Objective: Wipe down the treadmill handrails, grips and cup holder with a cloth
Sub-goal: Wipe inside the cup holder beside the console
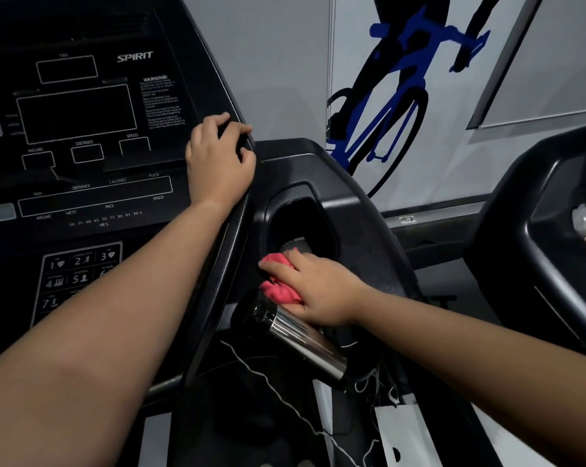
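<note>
The right hand, right of centre in the frame, holds a bunched pink cloth, with the fingers laid over it and the thumb below. It presses the soft, crumpled cloth against matte black plastic at the lower rim of the cup holder, a deep rounded recess with a dark inside. Just under the hand a flask of polished steel lies tilted, its black top toward the cloth. A thin white cord wriggles down from there to the lower edge of the frame.

The left hand, above and left of centre, grips the right edge of the console, fingers curled over it. The console is a flat, glossy black panel with white outlined boxes and small lettering. At upper right a pale wall carries a blue and black cyclist decal. The curved black moulding of a second machine fills the right edge.
</note>
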